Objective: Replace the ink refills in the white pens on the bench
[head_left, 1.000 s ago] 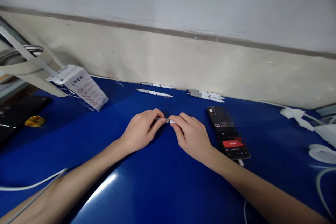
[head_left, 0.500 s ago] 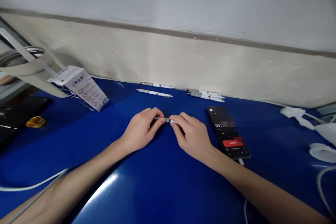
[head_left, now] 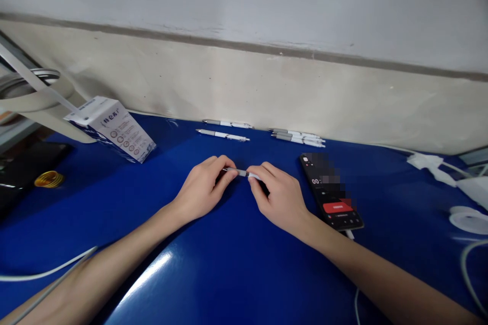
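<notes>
**A:** ok what's different from half a sec back? My left hand (head_left: 202,191) and right hand (head_left: 279,198) look basically the same to me.

**B:** Look between them. The white-and-grey pen (head_left: 241,173) shows a bit more now, and the fingertips sit a touch further apart. It's also slightly tilted, with the grey end on the left higher than the white end on the right.

**A:** How's the grip?

**B:** Narrow pinch from both hands. Left fingers (head_left: 229,174) are on the grey end, right fingers (head_left: 253,179) on the white end. Can't tell if the pen's touching the blue table (head_left: 244,274).

**A:** And where's it sitting?

**B:** Mid-table, toward the far edge, just below the loose pens (head_left: 223,134) and left of the smartphone (head_left: 330,198), which has a blurred-out screen.

**A:** Anything else shift?

**B:** Just the view. The wall (head_left: 244,91) line looks more level, and the paper carton (head_left: 110,129) at the far left corner sits a bit further left in frame.
</notes>
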